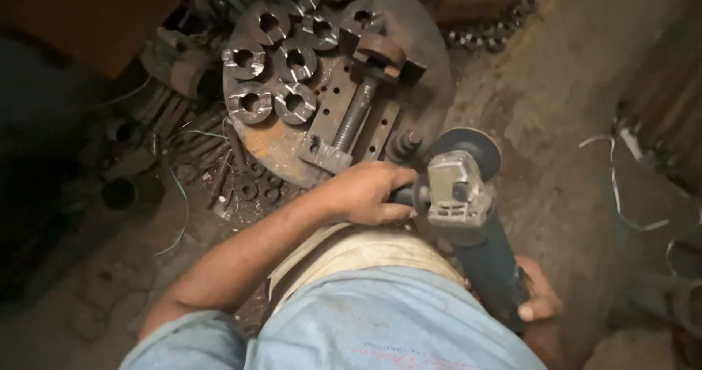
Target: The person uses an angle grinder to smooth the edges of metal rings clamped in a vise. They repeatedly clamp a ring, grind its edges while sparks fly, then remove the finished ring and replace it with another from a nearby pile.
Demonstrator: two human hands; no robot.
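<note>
Centre frame, the left hand (365, 192) wraps the side handle and the right hand (537, 304) grips the angle grinder (468, 216) body, disc clear of the notched rings (285, 55) upper left; grinding not started.

We look steeply down from a single head-worn camera, close over our own torso and hands. The view faces forward and downward onto the floor (556, 121), where a round steel plate (278, 147) lies near the upper edge.
</note>
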